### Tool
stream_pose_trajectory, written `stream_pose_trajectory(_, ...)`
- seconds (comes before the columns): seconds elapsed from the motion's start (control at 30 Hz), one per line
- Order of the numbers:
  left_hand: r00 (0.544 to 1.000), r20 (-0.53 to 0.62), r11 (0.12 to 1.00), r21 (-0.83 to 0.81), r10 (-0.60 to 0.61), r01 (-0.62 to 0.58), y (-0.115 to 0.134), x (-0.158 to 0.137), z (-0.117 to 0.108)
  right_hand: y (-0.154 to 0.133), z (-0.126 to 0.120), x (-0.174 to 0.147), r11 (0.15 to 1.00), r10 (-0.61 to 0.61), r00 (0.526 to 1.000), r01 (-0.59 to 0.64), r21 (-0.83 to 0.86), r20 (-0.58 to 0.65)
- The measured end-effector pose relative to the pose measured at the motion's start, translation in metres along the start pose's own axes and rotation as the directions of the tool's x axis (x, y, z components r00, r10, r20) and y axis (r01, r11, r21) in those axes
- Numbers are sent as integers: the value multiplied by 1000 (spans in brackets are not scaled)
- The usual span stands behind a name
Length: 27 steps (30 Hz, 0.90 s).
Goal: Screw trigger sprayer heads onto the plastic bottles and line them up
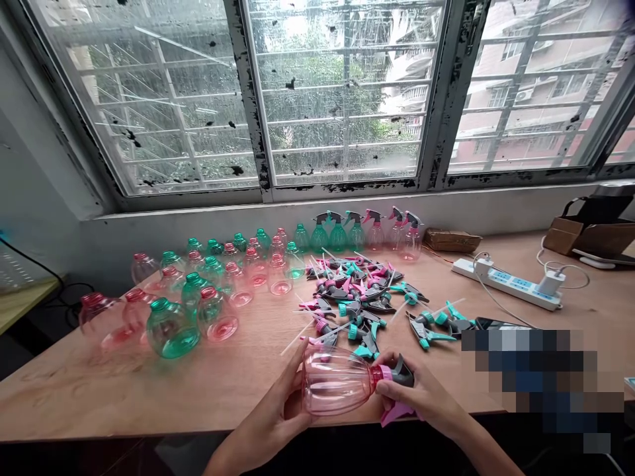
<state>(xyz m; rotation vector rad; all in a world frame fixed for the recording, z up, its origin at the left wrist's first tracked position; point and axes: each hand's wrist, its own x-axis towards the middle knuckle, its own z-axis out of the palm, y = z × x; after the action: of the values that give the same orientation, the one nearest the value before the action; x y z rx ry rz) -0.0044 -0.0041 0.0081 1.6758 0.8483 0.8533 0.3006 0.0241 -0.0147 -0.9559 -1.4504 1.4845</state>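
Transparent pink bottle (337, 383), rounded, ribbed sides, on its side, roughly level; wide base left, narrow neck right. Spray head (404, 375) at the neck: dark grey body, pink collar, pink trigger pointing down. How tightly the collar sits, can't tell. Both near the desk's (99, 400) front edge.

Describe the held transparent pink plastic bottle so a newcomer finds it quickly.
Find the brown wooden table below the grey-framed window. By its near edge, before the heaped grey, pink and teal spray heads, is the transparent pink bottle. Unlike the upright pink and green bottles, it is held sideways.
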Motion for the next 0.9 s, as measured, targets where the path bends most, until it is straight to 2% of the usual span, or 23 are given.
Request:
stream_pose_trajectory(0.1, 1000, 10, 1000, -20, -7, 8, -4, 0, -1, -1, 0, 0, 1000, 3, 1000, -3, 9, 4)
stream_pose_trajectory(0.27, 1000, 11, 1000, -12, -7, 7, -2, -2, -2, -1, -2, 0, 995, -73, 997, 71, -74, -22)
stream_pose_trajectory(0.43, 1000, 18, 1000, 6, 13, -14, -1, -1, 0, 2, 0, 1, 1000, -16, 1000, 16, 25, -3)
stream_pose_trajectory(0.53, 999, 21, 1000, 4, 28, -28, -5, -1, -1, 2, 1, 3, 998, -23, 1000, 22, 54, 9)
stream_pose_trajectory(0.73, 997, -21, 996, 46, -72, 73, -12, -5, -6, 3, 1, 3, 999, -25, 999, 24, 44, 28)
stream_pose_trajectory(0.9, 1000, 3, 998, 56, -5, 5, -5, -3, -3, 4, 0, 3, 999, -19, 1000, 19, 49, 14)
